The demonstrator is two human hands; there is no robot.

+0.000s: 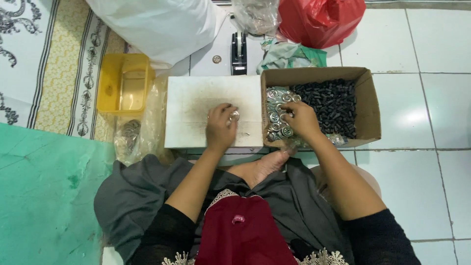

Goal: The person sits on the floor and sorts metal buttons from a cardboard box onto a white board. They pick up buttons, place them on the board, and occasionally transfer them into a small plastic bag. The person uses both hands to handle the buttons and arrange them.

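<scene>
Seemingly left hand (pixel 221 128) grip pinching metal ring (pixel 235 116) on white board (pixel 196 105), right hand (pixel 299 119) unclear.

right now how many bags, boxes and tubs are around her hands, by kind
plastic bags: 4 (white, red, clear at the top, clear with metal rings)
cardboard box: 1
yellow tub: 1
total: 6
left hand holds a metal ring; right hand is in the box.

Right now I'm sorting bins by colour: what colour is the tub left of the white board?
Yellow tub, translucent; the head view shows it.
</scene>
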